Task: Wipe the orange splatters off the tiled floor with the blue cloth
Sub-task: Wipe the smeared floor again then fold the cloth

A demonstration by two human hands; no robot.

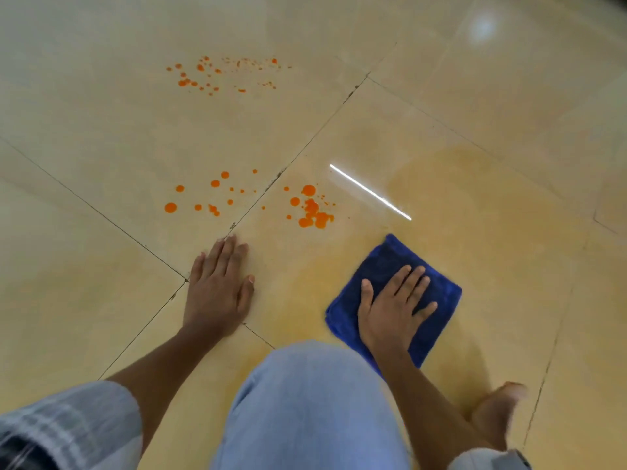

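Knee (305, 401) bent over the tiled floor (101, 130).
Right hand (393, 310) presses the blue cloth (376, 269) with flat fingers; left hand (217, 290) rests spread near orange splatters (310, 206).

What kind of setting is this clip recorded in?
Likely an indoor room, perhaps a home, though no walls or furniture show. The cues: a glossy cream tiled floor with dark grout lines, a ceiling light's reflection on it, and a bare foot.
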